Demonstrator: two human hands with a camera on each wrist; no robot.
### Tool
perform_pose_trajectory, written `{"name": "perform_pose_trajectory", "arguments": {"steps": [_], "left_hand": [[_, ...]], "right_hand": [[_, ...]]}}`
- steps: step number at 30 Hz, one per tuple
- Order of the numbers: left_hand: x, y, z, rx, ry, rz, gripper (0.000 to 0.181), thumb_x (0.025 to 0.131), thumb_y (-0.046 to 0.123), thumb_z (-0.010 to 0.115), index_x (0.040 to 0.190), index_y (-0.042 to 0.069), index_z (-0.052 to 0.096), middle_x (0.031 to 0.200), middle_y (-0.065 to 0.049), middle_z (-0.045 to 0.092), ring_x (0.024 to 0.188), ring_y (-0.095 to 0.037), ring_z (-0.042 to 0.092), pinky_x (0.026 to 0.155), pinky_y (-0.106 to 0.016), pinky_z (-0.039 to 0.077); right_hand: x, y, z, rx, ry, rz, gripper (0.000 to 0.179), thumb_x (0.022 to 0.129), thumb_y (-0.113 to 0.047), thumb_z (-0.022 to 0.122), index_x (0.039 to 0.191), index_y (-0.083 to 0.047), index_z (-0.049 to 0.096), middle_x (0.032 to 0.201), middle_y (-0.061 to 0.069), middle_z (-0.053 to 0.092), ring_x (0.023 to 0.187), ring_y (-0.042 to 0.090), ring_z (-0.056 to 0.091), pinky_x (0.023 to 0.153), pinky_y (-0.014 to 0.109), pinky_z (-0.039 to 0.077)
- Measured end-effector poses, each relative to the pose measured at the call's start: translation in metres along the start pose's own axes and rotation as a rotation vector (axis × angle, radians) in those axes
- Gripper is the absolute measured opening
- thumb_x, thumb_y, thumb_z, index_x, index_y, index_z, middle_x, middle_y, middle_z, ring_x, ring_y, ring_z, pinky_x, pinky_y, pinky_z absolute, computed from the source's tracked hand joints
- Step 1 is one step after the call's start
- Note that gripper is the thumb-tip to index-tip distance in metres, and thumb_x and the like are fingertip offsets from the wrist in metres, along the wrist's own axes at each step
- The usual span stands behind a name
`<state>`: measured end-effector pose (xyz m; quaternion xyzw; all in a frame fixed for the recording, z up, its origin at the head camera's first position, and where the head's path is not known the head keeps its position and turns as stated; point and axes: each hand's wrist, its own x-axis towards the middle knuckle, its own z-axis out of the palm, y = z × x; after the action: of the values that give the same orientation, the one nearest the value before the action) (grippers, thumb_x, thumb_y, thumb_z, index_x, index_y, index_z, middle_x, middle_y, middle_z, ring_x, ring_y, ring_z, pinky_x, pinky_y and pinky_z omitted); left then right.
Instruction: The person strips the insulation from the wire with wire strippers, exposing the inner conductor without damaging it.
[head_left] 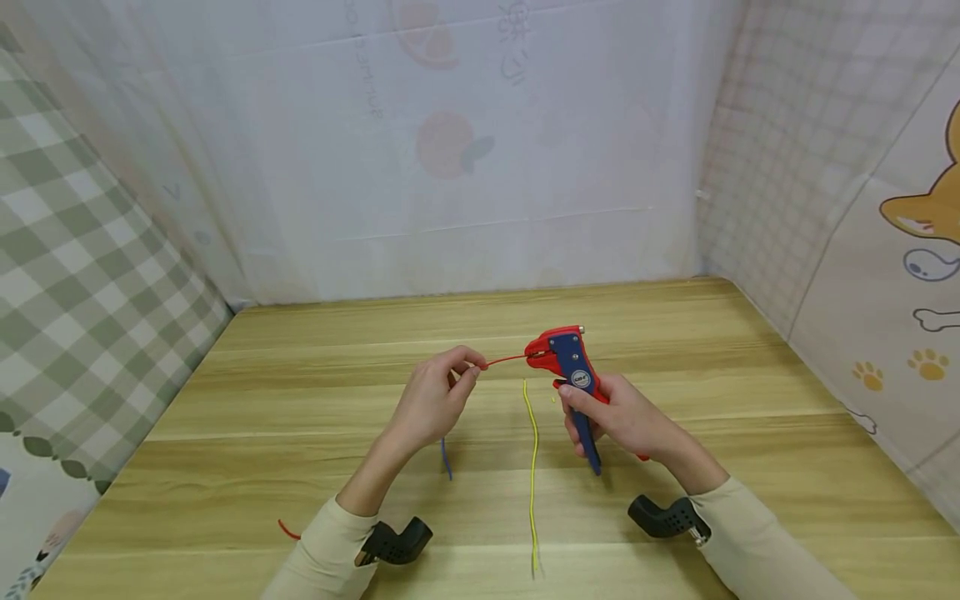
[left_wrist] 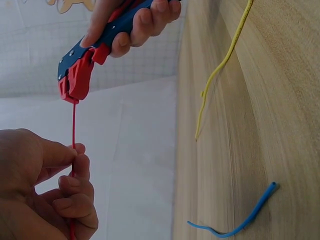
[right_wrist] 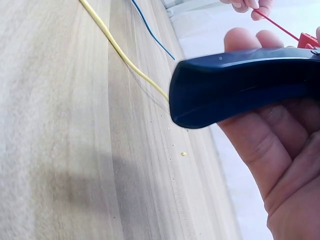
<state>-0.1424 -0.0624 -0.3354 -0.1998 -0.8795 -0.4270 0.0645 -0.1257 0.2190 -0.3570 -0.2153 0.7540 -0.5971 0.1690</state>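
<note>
My right hand (head_left: 618,412) grips a red and blue wire stripper (head_left: 573,362) by its handles, its head turned left. Between thumb and fingertips, my left hand (head_left: 435,396) pinches a thin red wire (head_left: 506,360). The wire's far end runs into the stripper's red mouth, as the left wrist view shows too (left_wrist: 74,120). Whether the mouth is clamped down on it is too small to tell. Under the tool lies a yellow wire (head_left: 534,467) on the table, and a blue wire (left_wrist: 250,215) lies below my left hand.
The wood-grain table (head_left: 300,417) meets a pale printed curtain (head_left: 480,167) at the back. A red piece (head_left: 288,530) shows beside my left sleeve. A tiny yellow scrap (right_wrist: 183,154) lies near the yellow wire. Checked cloth (head_left: 97,225) hangs on the left.
</note>
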Motion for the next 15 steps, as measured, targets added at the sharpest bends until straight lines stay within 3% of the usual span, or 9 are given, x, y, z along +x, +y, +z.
{"name": "perform_pose_trajectory", "arguments": {"steps": [8, 15], "left_hand": [[0.0, 0.0007, -0.0004, 0.0, -0.004, -0.006, 0.016, 0.104, 0.008, 0.059, 0.108, 0.013, 0.074, 0.089, -0.005, 0.071, 0.055, -0.012, 0.049, 0.055, -0.027, 0.043], [0.0003, 0.0009, -0.0002, 0.0, -0.006, -0.012, 0.016, 0.104, 0.008, 0.06, 0.108, 0.014, 0.074, 0.09, -0.004, 0.071, 0.055, -0.012, 0.049, 0.055, -0.027, 0.043]], "right_hand": [[-0.0004, 0.0002, -0.0007, -0.006, -0.006, 0.001, 0.047, 0.113, -0.026, 0.05, 0.107, 0.021, 0.049, 0.077, 0.019, 0.067, 0.062, 0.021, 0.07, 0.063, 0.042, 0.064], [-0.0003, 0.0005, -0.0013, 0.0, -0.013, 0.001, 0.047, 0.113, -0.026, 0.049, 0.109, 0.02, 0.049, 0.078, 0.013, 0.068, 0.064, 0.022, 0.071, 0.065, 0.042, 0.064]]}}
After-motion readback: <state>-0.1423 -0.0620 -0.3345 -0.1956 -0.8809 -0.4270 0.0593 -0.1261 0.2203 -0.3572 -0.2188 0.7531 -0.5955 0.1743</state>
